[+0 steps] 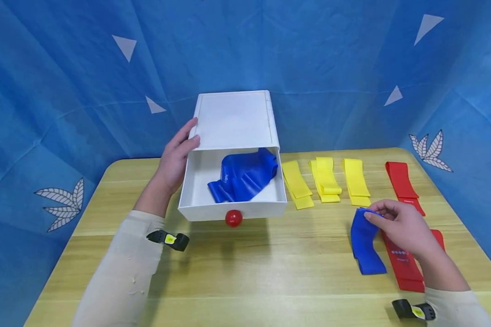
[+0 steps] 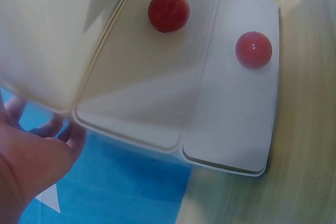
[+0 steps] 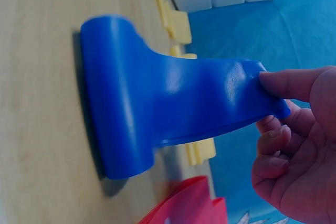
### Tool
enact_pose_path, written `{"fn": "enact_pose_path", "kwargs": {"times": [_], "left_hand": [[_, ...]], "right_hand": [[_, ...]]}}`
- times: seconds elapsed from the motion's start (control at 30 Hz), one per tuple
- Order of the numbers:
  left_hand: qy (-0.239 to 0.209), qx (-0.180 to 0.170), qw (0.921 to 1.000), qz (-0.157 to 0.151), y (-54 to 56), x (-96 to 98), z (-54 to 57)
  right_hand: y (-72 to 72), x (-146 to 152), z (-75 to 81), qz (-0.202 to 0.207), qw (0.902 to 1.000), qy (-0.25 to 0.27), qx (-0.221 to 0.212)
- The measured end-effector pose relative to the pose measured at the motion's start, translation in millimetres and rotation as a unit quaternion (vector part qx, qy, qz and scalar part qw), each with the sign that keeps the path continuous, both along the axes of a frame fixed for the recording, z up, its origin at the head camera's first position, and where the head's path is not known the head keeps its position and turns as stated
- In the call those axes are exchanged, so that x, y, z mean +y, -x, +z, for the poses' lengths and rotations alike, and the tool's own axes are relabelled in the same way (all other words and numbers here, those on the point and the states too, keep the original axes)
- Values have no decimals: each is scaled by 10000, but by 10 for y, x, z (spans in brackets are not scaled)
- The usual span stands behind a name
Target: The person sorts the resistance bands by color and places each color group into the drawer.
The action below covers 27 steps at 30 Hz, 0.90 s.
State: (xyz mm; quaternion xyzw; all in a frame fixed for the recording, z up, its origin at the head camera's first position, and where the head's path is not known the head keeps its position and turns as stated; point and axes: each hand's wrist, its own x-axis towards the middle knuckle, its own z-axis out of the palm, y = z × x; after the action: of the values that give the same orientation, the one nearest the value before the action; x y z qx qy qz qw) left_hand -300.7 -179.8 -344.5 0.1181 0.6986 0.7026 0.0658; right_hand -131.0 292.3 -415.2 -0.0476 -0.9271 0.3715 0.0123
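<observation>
A white drawer unit [image 1: 233, 120] stands at the back of the table, its top drawer [image 1: 196, 211] pulled out by a red knob [image 1: 233, 218] side. Inside lies a crumpled blue resistance band [image 1: 245, 177] printed "Light". My left hand [image 1: 175, 161] rests against the unit's left side, fingertips at the upper edge; the left wrist view shows this hand [image 2: 39, 156] beside the casing. On the right, my right hand [image 1: 403, 225] pinches one end of a folded blue resistance band [image 1: 365, 240] between thumb and fingers. The band [image 3: 194, 98] hangs down from the pinch, its fold low over the table.
Folded yellow bands [image 1: 325, 179] lie in a row right of the unit. Red bands [image 1: 401, 181] lie at the table's right, one partly under my right hand. Two lower drawers [image 2: 231, 103] are closed. A blue curtain [image 1: 331, 68] surrounds the table.
</observation>
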Motion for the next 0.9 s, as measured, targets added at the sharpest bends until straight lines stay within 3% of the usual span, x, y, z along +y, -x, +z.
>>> {"fn": "enact_pose_path", "kwargs": {"times": [0.3,0.57,0.9], "left_hand": [[-18,0,10000,-3,5,0,7],[-68,-19,10000,-13,-2,-6,8],[11,0,10000,19,1,-8,-1]], "right_hand": [[18,-80,186,-135,9993,-37,355],[80,-163,361,-361,9979,249,477],[239,-303,685,-348,9949,469,825]]}}
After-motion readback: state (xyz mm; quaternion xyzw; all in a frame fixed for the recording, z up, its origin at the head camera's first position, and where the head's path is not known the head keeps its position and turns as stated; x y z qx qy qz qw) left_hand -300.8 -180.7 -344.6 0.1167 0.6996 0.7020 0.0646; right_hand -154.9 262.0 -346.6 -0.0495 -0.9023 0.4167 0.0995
